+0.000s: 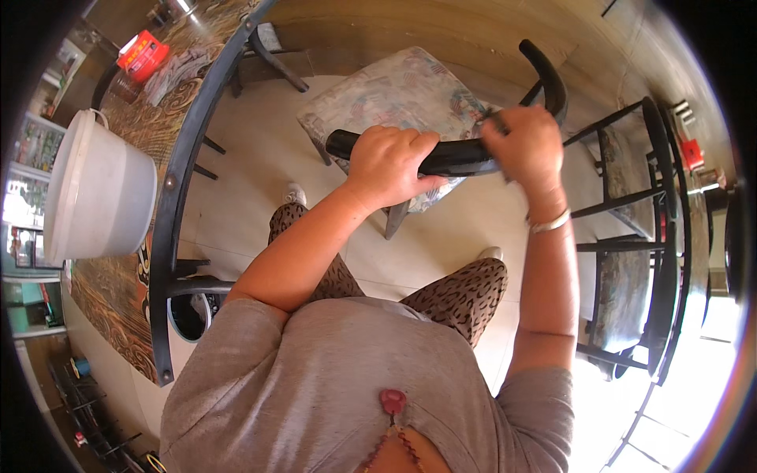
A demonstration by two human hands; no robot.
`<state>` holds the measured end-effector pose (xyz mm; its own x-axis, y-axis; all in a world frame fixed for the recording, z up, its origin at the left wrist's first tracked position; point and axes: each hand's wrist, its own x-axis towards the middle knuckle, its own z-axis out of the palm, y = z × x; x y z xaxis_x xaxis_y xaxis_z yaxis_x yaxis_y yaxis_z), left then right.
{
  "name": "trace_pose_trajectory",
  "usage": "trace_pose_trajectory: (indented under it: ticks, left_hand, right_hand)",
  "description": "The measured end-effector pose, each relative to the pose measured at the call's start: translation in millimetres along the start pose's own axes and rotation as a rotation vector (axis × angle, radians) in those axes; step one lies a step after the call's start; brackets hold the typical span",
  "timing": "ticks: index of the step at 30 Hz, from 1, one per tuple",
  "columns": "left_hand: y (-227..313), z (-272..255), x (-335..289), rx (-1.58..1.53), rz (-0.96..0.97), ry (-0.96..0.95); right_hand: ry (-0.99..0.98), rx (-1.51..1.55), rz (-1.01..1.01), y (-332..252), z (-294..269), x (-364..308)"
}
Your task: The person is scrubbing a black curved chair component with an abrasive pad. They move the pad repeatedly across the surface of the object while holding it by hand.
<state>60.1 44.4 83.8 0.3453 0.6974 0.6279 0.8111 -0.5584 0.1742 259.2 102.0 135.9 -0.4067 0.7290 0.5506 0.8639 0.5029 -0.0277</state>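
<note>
The black, glossy, curved tubular back rail [457, 160] belongs to a chair standing on the pale tiled floor [371, 264], right in front of the person, its square seat covered in a faded, multicoloured pattern [394, 91] just beyond the rail. The left hand [392, 165] is wrapped around the rail near its left end, thumb underneath. The right hand [524, 146] is blurred, fingers bent at the rail farther along; something small and dark shows by its fingertips, but from here I can't tell what it is, nor whether that hand is gripping the rail. I'd judge the step to be handwork on the rail, left hand bracing, right hand working; the next move calls for a steady left hold so the chair doesn't skid. Out to the left, a white, round plastic bucket [106, 189] sits on a brown, wood-patterned table [102, 315], with a bright red plastic tub [143, 57] and a crumpled, greyish cloth [177, 75] toward its far end. More black-framed chairs [661, 185] stand to the right.
</note>
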Motion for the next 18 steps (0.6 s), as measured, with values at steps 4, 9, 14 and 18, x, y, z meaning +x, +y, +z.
trace_pose_trajectory:
  ticks: [4,9,14,18]
  left_hand:
    - [1.3,6.1,1.7,0.045,0.048,0.016]
    - [-3.6,7.7,-4.5,0.055,0.022,0.089]
    - [-2.0,5.7,-1.9,0.016,0.009,0.038]
    - [4.4,4.2,1.9,0.061,0.015,-0.059]
  right_hand:
    - [0.012,-0.043,0.107,51.9,5.2,1.8]
    - [0.302,-0.028,-0.03,-34.7,28.2,-25.5]
    - [0.187,0.047,-0.068,-56.8,26.7,-24.9]
    - [0.242,-0.092,0.048,17.9,14.5,-11.6]
